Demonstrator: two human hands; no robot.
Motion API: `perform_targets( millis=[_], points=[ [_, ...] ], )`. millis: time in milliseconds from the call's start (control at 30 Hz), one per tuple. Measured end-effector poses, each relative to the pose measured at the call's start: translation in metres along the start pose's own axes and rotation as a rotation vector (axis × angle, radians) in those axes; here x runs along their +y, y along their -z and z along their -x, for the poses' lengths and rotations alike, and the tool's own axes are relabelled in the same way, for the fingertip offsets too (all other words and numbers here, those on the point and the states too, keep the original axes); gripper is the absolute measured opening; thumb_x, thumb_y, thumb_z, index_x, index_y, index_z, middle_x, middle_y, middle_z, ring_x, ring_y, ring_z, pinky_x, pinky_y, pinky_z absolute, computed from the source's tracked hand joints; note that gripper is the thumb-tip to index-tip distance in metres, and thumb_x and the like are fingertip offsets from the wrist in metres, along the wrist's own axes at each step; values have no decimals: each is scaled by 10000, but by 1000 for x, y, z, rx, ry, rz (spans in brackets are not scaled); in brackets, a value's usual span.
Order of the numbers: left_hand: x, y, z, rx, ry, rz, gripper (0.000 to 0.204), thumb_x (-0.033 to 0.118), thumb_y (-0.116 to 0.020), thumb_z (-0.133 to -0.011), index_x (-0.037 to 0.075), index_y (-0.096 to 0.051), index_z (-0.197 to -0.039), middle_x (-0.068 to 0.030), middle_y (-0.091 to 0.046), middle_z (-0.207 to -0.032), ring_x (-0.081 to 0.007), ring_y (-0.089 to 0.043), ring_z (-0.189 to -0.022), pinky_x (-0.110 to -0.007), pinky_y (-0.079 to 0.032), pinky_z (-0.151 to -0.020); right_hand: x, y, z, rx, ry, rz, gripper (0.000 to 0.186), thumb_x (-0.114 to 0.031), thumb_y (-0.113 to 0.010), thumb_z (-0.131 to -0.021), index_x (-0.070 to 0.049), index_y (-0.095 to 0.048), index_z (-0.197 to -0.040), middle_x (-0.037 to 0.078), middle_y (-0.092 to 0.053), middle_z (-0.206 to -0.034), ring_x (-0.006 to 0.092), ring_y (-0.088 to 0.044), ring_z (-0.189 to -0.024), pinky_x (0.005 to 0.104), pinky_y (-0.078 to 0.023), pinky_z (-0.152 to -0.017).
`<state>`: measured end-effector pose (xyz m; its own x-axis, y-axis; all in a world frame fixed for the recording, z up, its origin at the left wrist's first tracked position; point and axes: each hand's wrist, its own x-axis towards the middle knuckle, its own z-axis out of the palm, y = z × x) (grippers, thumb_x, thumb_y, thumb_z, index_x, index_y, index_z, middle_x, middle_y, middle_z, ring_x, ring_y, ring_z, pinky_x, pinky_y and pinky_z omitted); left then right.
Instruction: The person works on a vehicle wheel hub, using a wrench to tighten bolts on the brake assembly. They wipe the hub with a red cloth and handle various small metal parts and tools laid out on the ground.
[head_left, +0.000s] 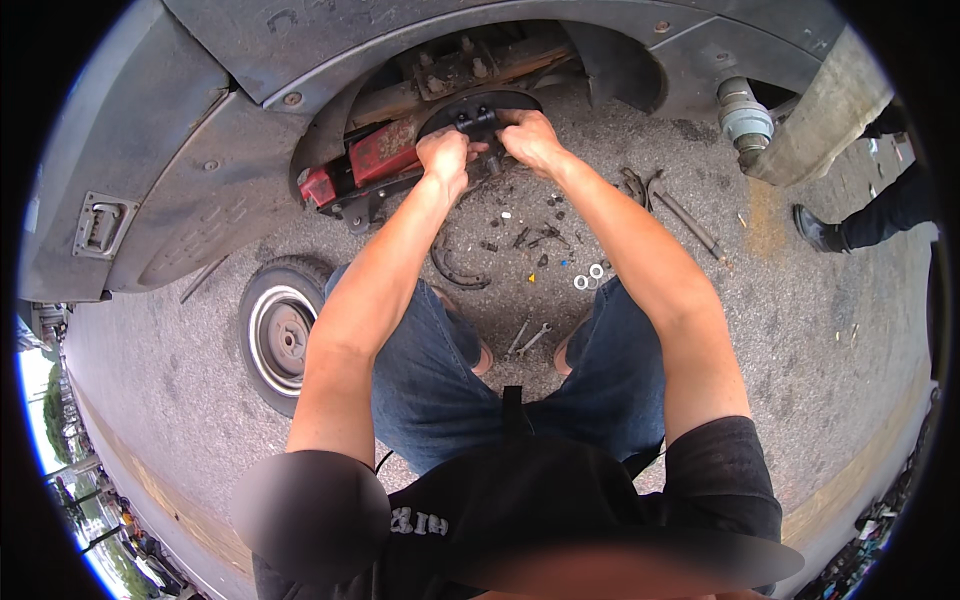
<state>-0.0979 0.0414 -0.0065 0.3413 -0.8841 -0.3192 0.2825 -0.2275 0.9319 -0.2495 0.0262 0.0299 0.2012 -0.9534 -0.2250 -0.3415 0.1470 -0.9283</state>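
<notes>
Both my arms reach forward into the wheel arch of a grey car [180, 150]. My left hand [445, 155] is closed on a small dark part at the front of the black brake backing plate [470, 105]. My right hand [530, 140] grips the same dark assembly from the right side, fingers curled. What exactly sits under the fingers is hidden. A red floor jack [370, 160] lies under the car just left of my hands.
A removed wheel [280, 335] lies flat on the asphalt at my left. A curved brake shoe [455, 270], small springs, washers [588, 277] and wrenches [528, 340] are scattered before my knees. Another person's shoe [818, 230] stands at the right.
</notes>
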Motion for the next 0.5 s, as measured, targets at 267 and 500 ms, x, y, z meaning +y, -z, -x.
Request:
perform_targets(
  millis=[267,500],
  points=[
    [-1,0,-1,-2,2,-2,198,-83,-476,-884,22,-550,-735,-101,-617,-791,-296,-746,-729,-305,-492,-490,5,2,-4,-12,25,2,499,-71,-606,-847,-9,-629,-1342,204,-691,-1237,249,-654,-1151,312,-486,-984],
    [1,2,0,3,46,-1,178,-93,-462,-880,9,-565,-777,-107,-625,-832,-290,-741,-746,-315,-501,-530,11,-1,-9,22,39,48,479,-91,-622,-866,-5,-629,-1337,219,-680,-1255,271,-642,-1188,323,-478,-1006]
  ],
)
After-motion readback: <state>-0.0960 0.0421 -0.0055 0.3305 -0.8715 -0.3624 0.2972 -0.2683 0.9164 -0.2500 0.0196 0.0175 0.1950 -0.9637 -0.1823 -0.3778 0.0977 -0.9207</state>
